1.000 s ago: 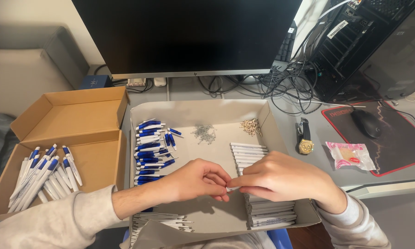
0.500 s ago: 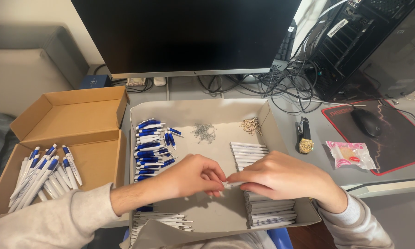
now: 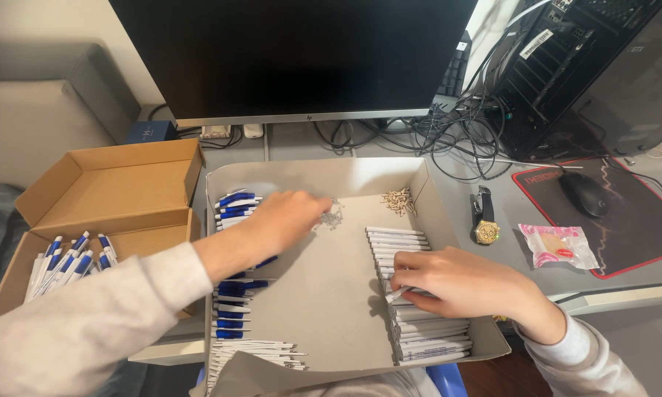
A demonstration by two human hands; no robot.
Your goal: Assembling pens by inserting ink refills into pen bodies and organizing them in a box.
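**Hands Apart Over the Tray of Pen Parts**

The right hand [image 3: 463, 283] rested on the stack of white pen barrels [image 3: 419, 294] along the tray's right side, its grip pinched around one white barrel [image 3: 396, 295] at the fingertips, the tip of that piece poking out toward nine o'clock. From there, at about ten o'clock across the bare middle of the shallow grey cardboard tray [image 3: 331, 294], the left hand [image 3: 290, 213] stretched out with its fingers loosely spread and holding nothing, the fingertips just reaching a small heap of metal springs [image 3: 333, 218].

Beneath the left forearm and toward the tray's left wall lay rows of blue-and-white pen parts [image 3: 232, 290], running from twelve o'clock down to six. A bundle of thin white refills [image 3: 254, 351] sat at the tray's near left corner. A little pile of small tan pieces [image 3: 398, 201] lay at one o'clock from the springs, near the far wall.

Left of the tray, an open brown cardboard box [image 3: 110, 184] held finished blue-and-white pens [image 3: 63, 265] in its near half. To the tray's right on the table [image 3: 456, 184], I saw a gold wristwatch [image 3: 484, 219], a wrapped pink sweet [image 3: 555, 246] and a black mouse [image 3: 584, 192] on a red-edged mat [image 3: 639, 228]. A dark monitor [image 3: 294, 55] stood behind it all.
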